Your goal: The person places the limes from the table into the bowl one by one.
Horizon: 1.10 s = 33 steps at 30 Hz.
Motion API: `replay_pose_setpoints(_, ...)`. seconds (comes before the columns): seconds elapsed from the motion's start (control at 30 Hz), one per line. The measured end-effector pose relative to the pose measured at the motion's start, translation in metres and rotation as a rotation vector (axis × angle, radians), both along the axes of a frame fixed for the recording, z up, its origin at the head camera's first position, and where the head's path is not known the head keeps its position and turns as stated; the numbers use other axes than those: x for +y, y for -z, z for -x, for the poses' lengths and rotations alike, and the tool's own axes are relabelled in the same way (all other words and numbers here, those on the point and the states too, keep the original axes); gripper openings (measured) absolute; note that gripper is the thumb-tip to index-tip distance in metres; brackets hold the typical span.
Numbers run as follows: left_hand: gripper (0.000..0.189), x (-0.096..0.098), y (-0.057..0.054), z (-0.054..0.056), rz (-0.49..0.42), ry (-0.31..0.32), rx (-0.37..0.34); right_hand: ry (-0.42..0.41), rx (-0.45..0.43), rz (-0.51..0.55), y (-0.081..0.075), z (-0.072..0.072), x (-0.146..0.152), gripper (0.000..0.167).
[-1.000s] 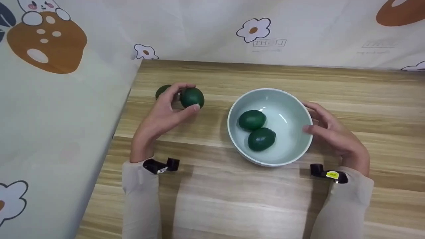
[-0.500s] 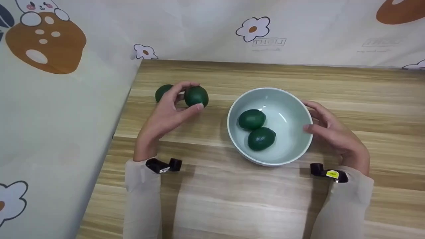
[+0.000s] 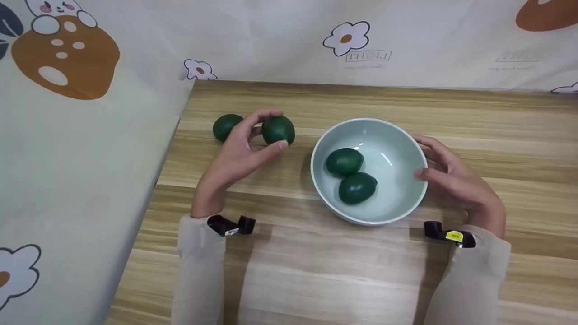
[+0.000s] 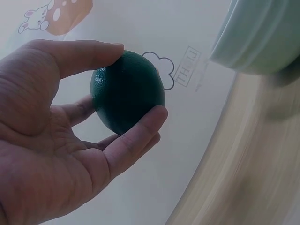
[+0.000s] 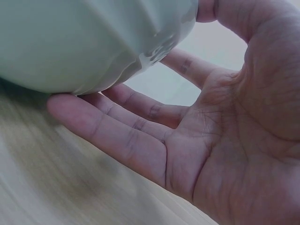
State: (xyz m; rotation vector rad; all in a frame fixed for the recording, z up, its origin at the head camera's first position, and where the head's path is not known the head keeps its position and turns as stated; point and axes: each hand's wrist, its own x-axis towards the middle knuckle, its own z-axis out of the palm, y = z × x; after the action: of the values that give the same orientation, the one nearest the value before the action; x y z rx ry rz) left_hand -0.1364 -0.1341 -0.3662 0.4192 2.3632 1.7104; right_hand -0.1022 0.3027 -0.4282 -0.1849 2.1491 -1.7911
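Thumb and fingers of my left hand (image 3: 246, 151) hold a dark green lime (image 3: 278, 131), left of the bowl. In the left wrist view that lime (image 4: 126, 91) sits between thumb and fingertips, apart from the palm. Behind the hand, a second lime (image 3: 226, 127) lies on the table, partly covered by the knuckles. My right hand (image 3: 460, 185) grips the pale green bowl (image 3: 397, 180) at its right side, thumb over the rim and fingers along the outer wall. Two limes rest inside the bowl, one lime (image 3: 344, 161) behind the other lime (image 3: 357, 188), both toward its left.
The wood-grain table (image 3: 334, 280) ends at the left and back against a pale printed cloth (image 3: 271, 40) with flowers and a cartoon fruit. Dark wrist mounts sit on both sleeves.
My left hand has moved to the right with its lime, closer to the bowl, uncovering more of the lime behind it. The right hand and the bowl stay in place.
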Motion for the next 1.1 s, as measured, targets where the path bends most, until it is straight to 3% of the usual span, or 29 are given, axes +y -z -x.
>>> replay_pose_setpoints(0.5, 0.057, 0.021, 0.0, -0.004, -0.023, 0.039, 0.041, 0.004, 0.02, 0.038, 0.002, 0.0, 0.002, 0.065)
replay_pose_setpoints(0.77, 0.057, 0.035, 0.002, -0.003, -0.047, 0.08, 0.017, -0.009, -0.006, 0.048, 0.003, 0.0, 0.002, 0.065)
replay_pose_setpoints(1.1, 0.058, 0.04, 0.004, -0.002, -0.016, 0.084, 0.047, -0.007, 0.006, 0.034, 0.003, 0.001, 0.001, 0.066)
